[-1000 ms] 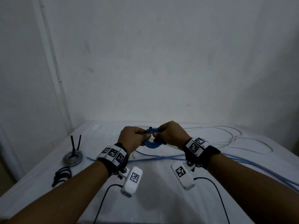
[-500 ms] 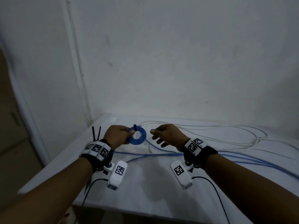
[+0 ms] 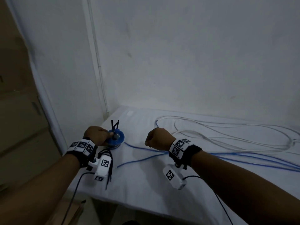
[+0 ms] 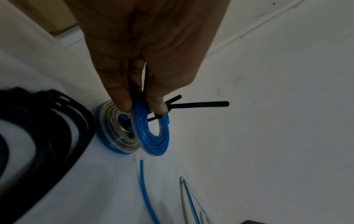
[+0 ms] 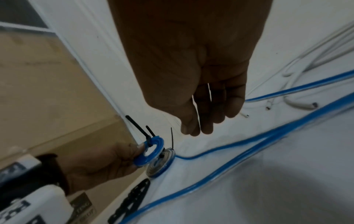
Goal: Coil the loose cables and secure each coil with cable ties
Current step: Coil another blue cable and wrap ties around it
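My left hand (image 3: pixel 97 135) pinches a small blue cable coil (image 4: pixel 153 133) between thumb and fingers (image 4: pixel 122 103). A black cable tie (image 4: pixel 193 104) is fastened round it, tails sticking out. The coil hangs tilted just above a tied grey coil (image 4: pixel 118 136) that lies on the white table (image 3: pixel 146 184) near its left edge, with a blue coil under it. My right hand (image 3: pixel 155 140) hovers to the right over a loose blue cable (image 3: pixel 142 158), fingers (image 5: pixel 206 121) loosely curled and holding nothing.
A bundle of spare black cable ties (image 3: pixel 105 159) lies by my left wrist at the table's left edge. Long loose blue cables (image 3: pixel 251 158) and white cables (image 3: pixel 227 132) sprawl across the right and back. A wall stands close behind.
Both hands held the blue coil together a second ago. The right hand has let go and drawn back; the left hand has carried the coil left to the grey coil.
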